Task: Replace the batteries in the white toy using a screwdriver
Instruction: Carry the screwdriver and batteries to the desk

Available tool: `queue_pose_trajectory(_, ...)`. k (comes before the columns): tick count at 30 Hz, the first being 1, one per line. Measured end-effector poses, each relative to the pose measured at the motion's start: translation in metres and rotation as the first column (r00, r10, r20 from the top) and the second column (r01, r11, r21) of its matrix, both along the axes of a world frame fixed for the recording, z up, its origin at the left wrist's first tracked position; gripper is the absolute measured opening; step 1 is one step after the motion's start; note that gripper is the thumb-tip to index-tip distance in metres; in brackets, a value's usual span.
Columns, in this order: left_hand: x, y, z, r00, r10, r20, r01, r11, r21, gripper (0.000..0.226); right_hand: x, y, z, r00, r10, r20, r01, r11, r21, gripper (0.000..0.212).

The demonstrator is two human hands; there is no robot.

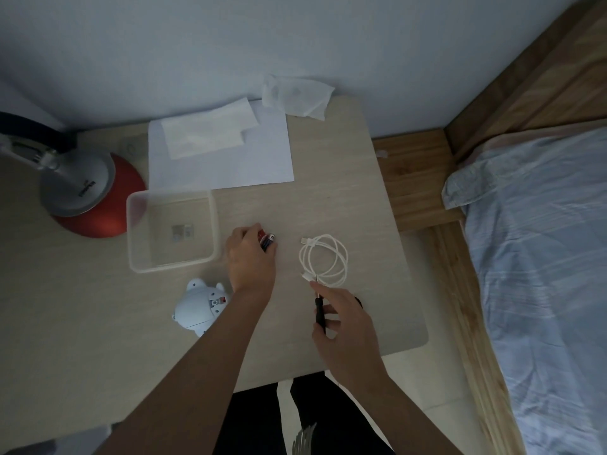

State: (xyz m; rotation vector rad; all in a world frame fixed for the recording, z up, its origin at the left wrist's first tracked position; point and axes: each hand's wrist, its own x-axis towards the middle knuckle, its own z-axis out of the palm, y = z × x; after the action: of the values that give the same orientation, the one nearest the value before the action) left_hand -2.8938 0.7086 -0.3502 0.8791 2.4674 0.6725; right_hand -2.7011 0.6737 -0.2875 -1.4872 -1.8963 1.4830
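Grip of the left hand [251,257] is curled round the batteries [268,242] on the tabletop [328,198], the right hand [345,323] pinches the screwdriver [320,311], so battery pickup seems in hand; next, carry them to the white toy [200,307] lying just beside the left wrist.

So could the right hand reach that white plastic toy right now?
Probably not directly: the left forearm lies between the right hand and the white plastic toy, and that hand grips a black-handled screwdriver. It would need to pass over the arm.
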Motion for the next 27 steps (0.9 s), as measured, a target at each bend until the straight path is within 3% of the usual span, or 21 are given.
queue_pose_trajectory(11, -0.007, -0.007, -0.007, 0.997, -0.04, -0.062, 0.039, 0.999, -0.019, 0.048, 0.003, -0.005, -0.005, 1.0, 0.006, 0.024, -0.006, 1.0, 0.008, 0.067)
queue_pose_trajectory(17, -0.003, -0.015, 0.003, 0.993, -0.081, -0.081, 0.085, 0.995, 0.048, 0.06, 0.005, -0.005, -0.005, 1.0, -0.003, 0.016, 0.003, 1.0, 0.03, 0.066)
queue_pose_trajectory(27, 0.011, -0.071, 0.049, 0.946, -0.226, -0.232, 0.271, 0.946, 0.18, 0.057, 0.006, -0.003, 0.005, 0.996, 0.085, 0.029, -0.087, 0.991, 0.1, 0.07)
